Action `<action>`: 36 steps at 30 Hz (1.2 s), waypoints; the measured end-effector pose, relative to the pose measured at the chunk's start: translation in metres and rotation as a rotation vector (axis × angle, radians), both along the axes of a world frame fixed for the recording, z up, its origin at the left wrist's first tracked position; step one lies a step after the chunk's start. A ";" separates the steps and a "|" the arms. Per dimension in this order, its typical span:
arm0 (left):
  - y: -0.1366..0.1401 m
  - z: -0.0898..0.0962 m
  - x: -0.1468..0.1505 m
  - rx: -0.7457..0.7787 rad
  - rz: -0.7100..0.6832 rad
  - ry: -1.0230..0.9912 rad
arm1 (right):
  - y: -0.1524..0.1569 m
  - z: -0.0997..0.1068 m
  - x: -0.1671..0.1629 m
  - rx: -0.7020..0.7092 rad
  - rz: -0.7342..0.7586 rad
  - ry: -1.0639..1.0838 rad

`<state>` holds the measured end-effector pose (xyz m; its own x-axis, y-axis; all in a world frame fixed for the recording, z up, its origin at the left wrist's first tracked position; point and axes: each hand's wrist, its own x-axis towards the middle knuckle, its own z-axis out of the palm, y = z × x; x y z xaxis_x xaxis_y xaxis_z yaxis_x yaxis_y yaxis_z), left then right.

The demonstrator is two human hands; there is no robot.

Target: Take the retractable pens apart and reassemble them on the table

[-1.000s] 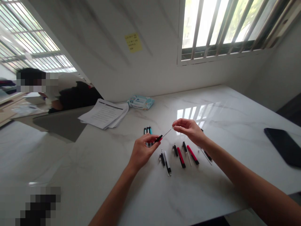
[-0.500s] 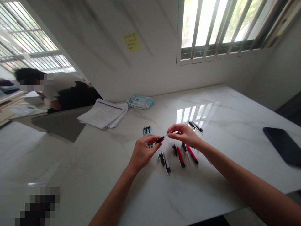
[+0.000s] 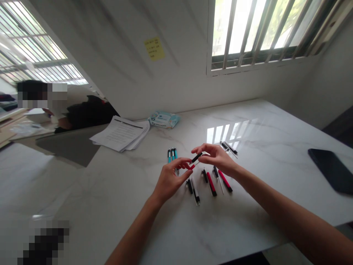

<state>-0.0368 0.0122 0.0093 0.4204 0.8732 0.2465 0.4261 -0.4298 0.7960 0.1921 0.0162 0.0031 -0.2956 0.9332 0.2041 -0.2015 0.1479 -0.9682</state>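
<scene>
My left hand (image 3: 171, 179) pinches a red pen barrel (image 3: 192, 167) between thumb and fingers. Close by on the right, my right hand (image 3: 216, 156) has its fingers closed on a black pen part (image 3: 196, 157), and a thin white refill shows beneath it. Just behind my left hand lie three blue pens (image 3: 173, 152), partly covered by it. On the table below the hands are a white-and-black pen barrel (image 3: 195, 189), two red pen barrels (image 3: 211, 183) (image 3: 225, 180), black clip pieces (image 3: 204, 176) and thin refills.
More pen parts (image 3: 230, 148) lie behind my right wrist. A dark phone (image 3: 329, 171) rests at the right of the marble table (image 3: 234, 228). Stacked papers (image 3: 120, 134) and a wipes pack (image 3: 164, 120) sit by the wall. At far left a person (image 3: 79, 106) bends over another table.
The black part has come away from my left hand's grip and is now at my right fingers. The red barrel now shows in my left fingertips.
</scene>
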 end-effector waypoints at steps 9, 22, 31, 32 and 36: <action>0.009 -0.001 -0.010 0.080 0.145 0.018 | 0.013 0.006 0.034 0.072 -0.191 -0.156; 0.010 0.001 -0.012 0.103 0.155 0.038 | 0.010 0.005 0.033 0.247 -0.121 -0.417; 0.010 0.001 -0.012 0.132 0.137 0.055 | 0.007 0.004 0.026 0.305 -0.087 -0.476; 0.009 0.001 -0.012 0.140 0.134 0.061 | 0.006 0.003 0.024 0.315 -0.080 -0.481; 0.007 0.002 -0.009 0.152 0.107 0.085 | 0.001 -0.001 0.012 0.312 -0.082 -0.444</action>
